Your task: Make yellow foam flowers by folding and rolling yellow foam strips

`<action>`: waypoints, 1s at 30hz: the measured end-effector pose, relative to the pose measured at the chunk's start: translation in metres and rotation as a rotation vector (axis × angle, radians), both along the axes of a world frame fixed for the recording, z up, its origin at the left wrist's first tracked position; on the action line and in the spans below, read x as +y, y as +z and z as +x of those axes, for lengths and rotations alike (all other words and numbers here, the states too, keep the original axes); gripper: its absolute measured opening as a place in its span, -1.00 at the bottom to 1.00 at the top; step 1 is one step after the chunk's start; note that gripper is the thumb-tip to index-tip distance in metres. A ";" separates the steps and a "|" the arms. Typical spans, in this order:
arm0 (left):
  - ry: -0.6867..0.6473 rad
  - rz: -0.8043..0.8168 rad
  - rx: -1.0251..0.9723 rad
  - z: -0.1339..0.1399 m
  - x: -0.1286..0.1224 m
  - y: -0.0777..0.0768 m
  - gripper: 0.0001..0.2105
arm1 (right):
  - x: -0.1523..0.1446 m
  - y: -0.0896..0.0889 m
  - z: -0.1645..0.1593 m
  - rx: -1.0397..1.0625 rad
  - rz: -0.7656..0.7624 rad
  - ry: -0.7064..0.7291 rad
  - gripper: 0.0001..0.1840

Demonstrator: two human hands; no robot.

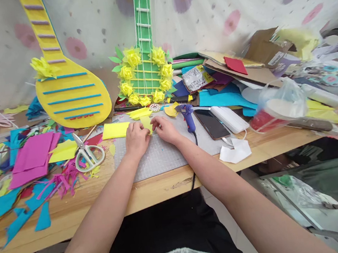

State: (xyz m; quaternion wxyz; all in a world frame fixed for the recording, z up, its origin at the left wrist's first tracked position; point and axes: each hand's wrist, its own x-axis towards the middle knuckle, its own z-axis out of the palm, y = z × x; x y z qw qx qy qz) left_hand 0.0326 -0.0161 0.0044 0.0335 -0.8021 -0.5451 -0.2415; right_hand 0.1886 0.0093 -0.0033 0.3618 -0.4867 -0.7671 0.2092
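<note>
Both my hands meet over the grey cutting mat, at a small piece of yellow crepe paper. My left hand has its fingers closed on the paper's left side. My right hand pinches it from the right, fingertips bent in. Left of my left hand lies a folded yellow paper strip. More yellow pieces lie just beyond my fingers. A purple glue gun rests right of my right hand. White-handled scissors lie open to the left.
A yellow paper lute and a green one ringed with yellow flowers lean at the back wall. A phone and white power bank lie right. Magenta paper and scraps cover the left; a plastic cup stands far right.
</note>
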 end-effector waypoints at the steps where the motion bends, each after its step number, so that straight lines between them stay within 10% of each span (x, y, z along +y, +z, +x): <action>1: -0.008 0.026 -0.021 -0.002 0.000 -0.001 -0.88 | -0.001 0.000 0.000 -0.004 -0.010 0.007 -0.58; 15: -0.103 -0.170 -0.079 -0.022 0.006 -0.002 -0.83 | -0.003 0.000 -0.003 -0.131 -0.060 0.035 -0.64; 30: 0.122 -0.267 -0.214 -0.004 0.010 -0.002 -0.64 | -0.002 0.000 -0.007 -0.181 -0.060 0.009 -0.74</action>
